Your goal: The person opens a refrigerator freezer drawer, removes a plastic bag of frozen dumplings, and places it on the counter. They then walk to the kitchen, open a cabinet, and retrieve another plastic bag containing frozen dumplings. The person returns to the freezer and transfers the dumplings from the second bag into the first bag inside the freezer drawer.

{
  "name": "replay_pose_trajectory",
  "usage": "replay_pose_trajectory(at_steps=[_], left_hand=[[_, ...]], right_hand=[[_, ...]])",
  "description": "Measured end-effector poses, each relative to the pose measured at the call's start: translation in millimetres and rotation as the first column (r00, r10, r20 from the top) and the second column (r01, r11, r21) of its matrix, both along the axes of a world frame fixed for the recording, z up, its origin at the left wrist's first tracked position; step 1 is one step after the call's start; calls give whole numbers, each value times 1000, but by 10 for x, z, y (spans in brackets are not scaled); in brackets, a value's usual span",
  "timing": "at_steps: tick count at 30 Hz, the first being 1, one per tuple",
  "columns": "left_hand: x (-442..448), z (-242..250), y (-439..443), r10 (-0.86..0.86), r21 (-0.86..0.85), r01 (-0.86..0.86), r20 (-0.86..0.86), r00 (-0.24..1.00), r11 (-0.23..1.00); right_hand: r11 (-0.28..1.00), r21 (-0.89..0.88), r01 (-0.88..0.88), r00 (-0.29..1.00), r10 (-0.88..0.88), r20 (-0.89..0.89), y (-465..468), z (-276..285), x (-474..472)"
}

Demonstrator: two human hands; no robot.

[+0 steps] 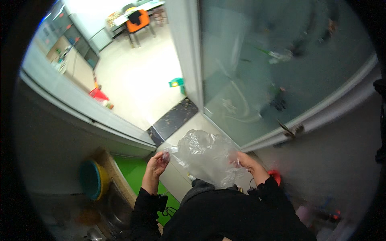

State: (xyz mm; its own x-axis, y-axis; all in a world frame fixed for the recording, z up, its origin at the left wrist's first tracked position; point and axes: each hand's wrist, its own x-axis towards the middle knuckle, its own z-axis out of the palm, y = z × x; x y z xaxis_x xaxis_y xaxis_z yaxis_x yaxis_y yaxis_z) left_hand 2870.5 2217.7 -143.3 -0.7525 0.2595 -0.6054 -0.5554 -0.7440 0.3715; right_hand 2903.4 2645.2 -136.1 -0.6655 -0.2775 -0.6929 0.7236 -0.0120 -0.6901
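Observation:
A clear plastic bag (203, 152) hangs spread out in front of my body, its film crumpled and shiny near the top. My left hand (158, 164) grips the bag's left edge, with some film bunched between thumb and fingers. On the other side, my right hand (244, 161) holds the right edge; its fingers are partly behind or inside the see-through film and blurred. The bag looks puffed out between the two hands. I cannot make out anything in it.
A glass door (259, 69) with a metal handle (289, 129) stands at the right. Beyond the doorway, past a dark threshold (175, 120), are an orange chair (138, 22) and a red dustpan (99, 95). Basins (104, 180) rest on the counter by a sink (114, 205) at left.

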Motion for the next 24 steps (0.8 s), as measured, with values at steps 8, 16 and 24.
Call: replay_pose_trajectory(at_steps=[8, 16, 24], left_hand=[[-565, 518, -971, 55, -895, -430, -426, 903, 123], [-1680, 918, -1012, -686, -936, 60, -210, 696, 347], [-4011, 554, -1558, -522, -857, 60, -255, 814, 512]], right_hand=[[958, -53, 281, 883, -280, -377, -1822, 283, -1577], [981, -165, -98, 920, 26, -391, -3533, 553, -2806], [848, -395, -354, 922, 247, -297, -4412, 539, -4903]])
